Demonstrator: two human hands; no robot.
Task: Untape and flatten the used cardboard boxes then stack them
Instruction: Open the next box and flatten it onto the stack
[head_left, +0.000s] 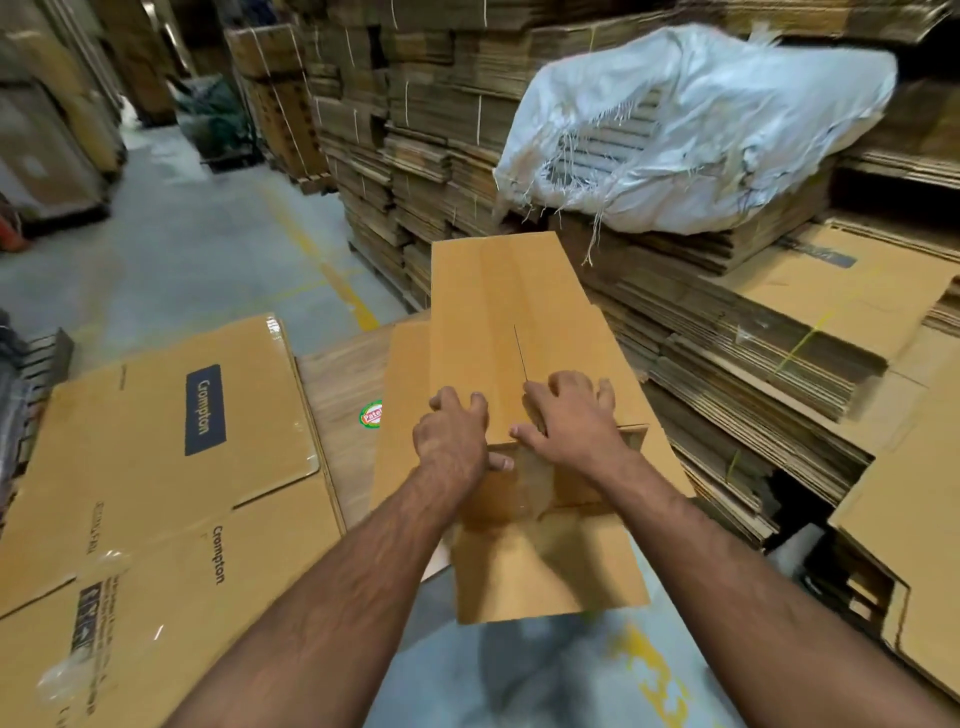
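Both hands, left hand (451, 435) and right hand (570, 415), curl over the cardboard box (519, 332) top's near edge; press evenly to collapse it flat.

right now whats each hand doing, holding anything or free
Left hand: fingers curled over the near edge of the cardboard box, gripping it.
Right hand: fingers curled on the same box top, thumb at its edge, gripping it.
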